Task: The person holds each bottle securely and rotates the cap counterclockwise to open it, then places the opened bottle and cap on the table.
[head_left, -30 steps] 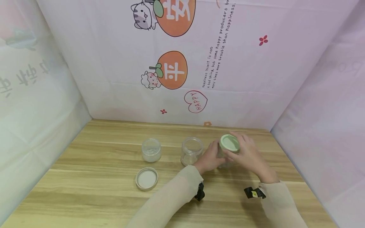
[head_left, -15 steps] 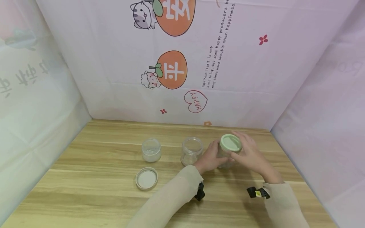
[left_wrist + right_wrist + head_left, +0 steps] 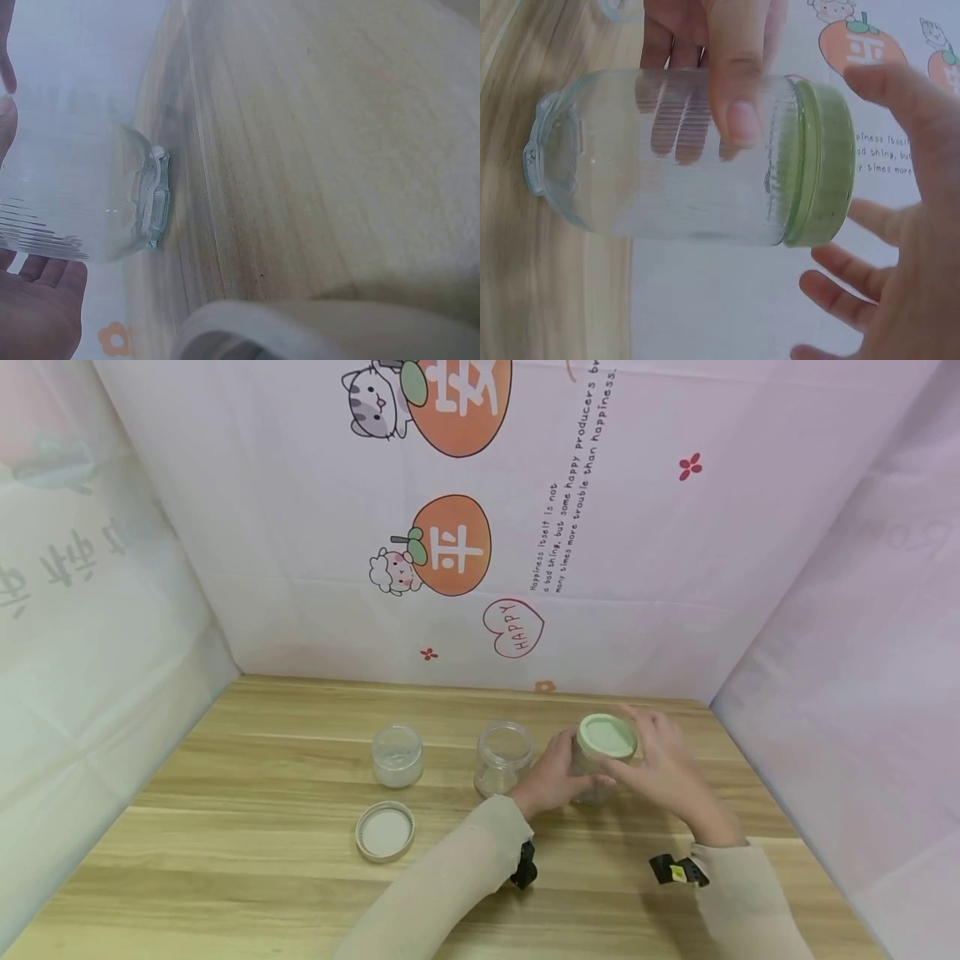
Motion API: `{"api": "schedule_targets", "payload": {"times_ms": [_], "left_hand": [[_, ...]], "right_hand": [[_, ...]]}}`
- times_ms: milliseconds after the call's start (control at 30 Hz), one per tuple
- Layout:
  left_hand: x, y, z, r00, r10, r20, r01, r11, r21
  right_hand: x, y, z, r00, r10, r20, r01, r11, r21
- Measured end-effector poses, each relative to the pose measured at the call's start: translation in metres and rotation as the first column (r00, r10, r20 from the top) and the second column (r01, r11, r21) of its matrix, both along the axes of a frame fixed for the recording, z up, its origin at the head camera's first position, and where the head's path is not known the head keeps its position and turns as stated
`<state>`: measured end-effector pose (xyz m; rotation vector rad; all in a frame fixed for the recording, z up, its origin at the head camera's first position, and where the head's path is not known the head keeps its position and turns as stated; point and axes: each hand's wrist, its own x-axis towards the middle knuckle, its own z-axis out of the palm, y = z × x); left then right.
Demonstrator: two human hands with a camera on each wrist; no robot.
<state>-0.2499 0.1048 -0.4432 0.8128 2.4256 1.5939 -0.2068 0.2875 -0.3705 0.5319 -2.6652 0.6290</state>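
Left hand [image 3: 553, 774] wrapped round the ribbed glass jar [image 3: 594, 772], thumb across the near side and fingers behind, seen through the glass in the right wrist view [image 3: 676, 127]: a closed grip on the jar's body. Right hand [image 3: 663, 768] spread just beside the green lid [image 3: 606, 736], fingers straight and apart, palm turned toward the lid's edge; grip released, whether any fingertip touches the rim not clear. Green lid seated on the jar's mouth, as shown close up [image 3: 821, 161]. Jar standing upright, base on the desk [image 3: 262, 860] at the right of the row, toward the back.

Just left of the left hand, almost touching its knuckles, an open clear jar [image 3: 503, 757] without a lid. Further left, well apart, a shorter open jar [image 3: 397, 754]. In front of that one, nearer the desk's front edge, a loose silver lid [image 3: 386, 831] lying flat with its white inside up. Beige sleeves on both forearms, a black strap at each wrist [image 3: 524, 865]. Behind and to both sides, pale cloth walls [image 3: 675, 568] printed with orange fruit, a cat, a sheep and a "HAPPY" heart. Between the hands and the other two jars, only bare wood.
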Motion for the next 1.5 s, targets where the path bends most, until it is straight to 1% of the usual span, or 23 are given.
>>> {"api": "schedule_targets", "payload": {"times_ms": [100,167,333,467,567,767,867,1000,1100,1200,1333,1400,1500], "left_hand": [[0.000,0.000,0.000,1.000,0.006,-0.007,-0.006,1.000,-0.011],[-0.001,0.000,0.000,1.000,0.010,-0.006,-0.010,1.000,-0.015],[-0.002,0.001,-0.001,1.000,0.004,-0.008,-0.004,1.000,0.000],[-0.001,0.000,0.000,1.000,-0.005,0.002,0.005,1.000,0.011],[0.000,-0.001,0.001,1.000,-0.010,0.010,0.010,1.000,0.013],[0.001,-0.001,0.002,1.000,-0.028,-0.011,0.029,1.000,0.011],[0.000,-0.002,0.001,0.999,-0.030,-0.014,0.030,1.000,0.003],[-0.001,-0.002,0.000,1.000,-0.021,-0.010,0.021,1.000,-0.002],[-0.001,-0.002,-0.001,1.000,-0.012,-0.004,0.012,1.000,-0.006],[-0.001,-0.001,-0.001,1.000,-0.015,0.000,0.015,1.000,0.011],[-0.001,0.000,-0.001,1.000,-0.024,-0.003,0.024,0.999,0.039],[-0.001,0.000,-0.001,1.000,-0.023,-0.003,0.023,0.999,0.046],[0.000,0.001,0.000,1.000,-0.021,-0.001,0.021,0.998,0.054]], "right_hand": [[0.002,-0.005,0.003,0.995,-0.099,-0.021,0.100,0.994,0.039],[0.003,-0.008,0.004,0.989,-0.146,-0.008,0.146,0.988,0.057],[0.006,-0.013,0.005,0.976,-0.213,0.040,0.209,0.974,0.084],[0.006,-0.016,0.004,0.972,-0.231,0.053,0.225,0.970,0.089],[0.005,-0.017,0.002,0.972,-0.230,0.042,0.227,0.971,0.080],[0.002,-0.018,-0.002,0.977,-0.214,0.005,0.213,0.974,0.077],[0.001,-0.018,-0.004,0.982,-0.190,-0.005,0.190,0.980,0.066],[-0.001,-0.015,-0.004,0.991,-0.135,0.011,0.135,0.990,0.027],[-0.002,-0.012,-0.003,0.997,-0.062,0.039,0.063,0.998,-0.025],[-0.003,-0.008,-0.001,0.996,0.020,0.086,-0.013,0.996,-0.090],[-0.004,-0.003,0.001,0.978,0.118,0.171,-0.087,0.980,-0.180],[-0.005,0.000,0.000,0.961,0.174,0.215,-0.121,0.963,-0.239],[-0.007,0.007,-0.004,0.930,0.261,0.258,-0.170,0.929,-0.328]]}}
